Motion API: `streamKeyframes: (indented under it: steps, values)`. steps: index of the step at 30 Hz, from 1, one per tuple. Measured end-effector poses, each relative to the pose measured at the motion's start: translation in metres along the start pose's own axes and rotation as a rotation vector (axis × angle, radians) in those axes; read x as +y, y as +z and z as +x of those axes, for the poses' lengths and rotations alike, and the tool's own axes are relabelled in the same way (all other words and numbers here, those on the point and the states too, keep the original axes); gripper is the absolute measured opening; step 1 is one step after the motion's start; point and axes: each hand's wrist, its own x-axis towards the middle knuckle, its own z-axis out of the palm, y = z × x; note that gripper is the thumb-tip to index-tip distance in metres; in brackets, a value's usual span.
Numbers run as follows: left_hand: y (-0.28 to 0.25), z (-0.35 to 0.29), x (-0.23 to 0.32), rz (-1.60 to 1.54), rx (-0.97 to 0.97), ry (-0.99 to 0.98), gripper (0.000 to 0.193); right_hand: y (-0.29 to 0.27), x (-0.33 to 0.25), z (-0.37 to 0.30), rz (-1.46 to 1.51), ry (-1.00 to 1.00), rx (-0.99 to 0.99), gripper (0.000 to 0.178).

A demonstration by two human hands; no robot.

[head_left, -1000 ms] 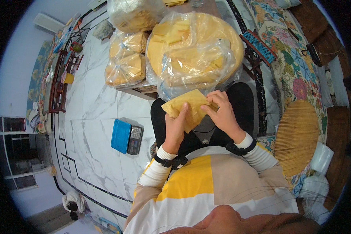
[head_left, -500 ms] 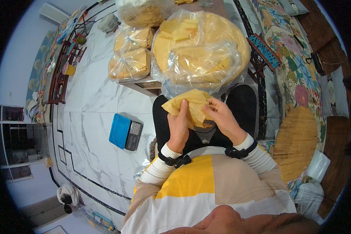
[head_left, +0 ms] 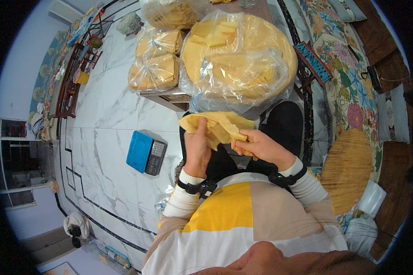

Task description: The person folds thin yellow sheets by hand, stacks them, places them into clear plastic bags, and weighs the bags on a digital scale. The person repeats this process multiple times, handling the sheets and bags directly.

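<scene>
Over my lap I hold a thin, folded yellow pancake-like sheet [head_left: 220,126] between both hands. My left hand [head_left: 197,149] grips its left part, thumb on top and the other fingers hidden beneath. At the right lower edge, my right hand [head_left: 265,149] pinches the sheet with curled fingers. Just beyond lies a big round stack of similar yellow sheets [head_left: 284,55], with folded pieces on top. A clear plastic bag [head_left: 236,75] with yellow sheets in it rests on the near side of this stack.
Bagged yellow sheets [head_left: 153,73] sit left of the stack on a low table [head_left: 167,98]. A blue-topped scale [head_left: 140,151] stands on the marble floor at left. To the right are a small folding stool [head_left: 313,62], a floral-covered seat [head_left: 348,87] and a round slatted mat [head_left: 346,172].
My left hand has shifted left and the right hand has turned inward and lower. The sheet is now stretched wider and flatter between them.
</scene>
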Motion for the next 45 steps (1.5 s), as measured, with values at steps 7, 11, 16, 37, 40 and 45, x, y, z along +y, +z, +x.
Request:
streamKeyframes:
  steps: [7, 11, 16, 37, 40, 45]
  values:
    - [-0.051, 0.021, 0.024, -0.126, 0.088, 0.166, 0.033, -0.018, -0.037, -0.004, 0.374, -0.041, 0.037, 0.013]
    - [-0.071, 0.018, 0.040, -0.180, 0.139, 0.215, 0.044, -0.091, -0.088, 0.037, 0.084, -0.156, 0.358, 0.022]
    - [-0.067, 0.016, 0.047, -0.182, 0.100, 0.164, 0.042, -0.184, -0.165, 0.199, -0.186, -0.138, 0.482, 0.034]
    - [-0.016, 0.013, 0.076, 0.544, -0.445, 0.198, 0.033, -0.042, -0.066, 0.072, -0.033, -0.147, 0.024, 0.022]
    - [-0.018, 0.010, 0.072, 0.481, -0.585, 0.159, 0.026, -0.060, -0.062, 0.047, -0.323, -0.239, 0.067, 0.021]
    - [-0.016, 0.005, 0.060, 0.370, -0.682, 0.133, 0.010, -0.074, -0.049, 0.010, -0.355, -0.445, 0.002, 0.027]
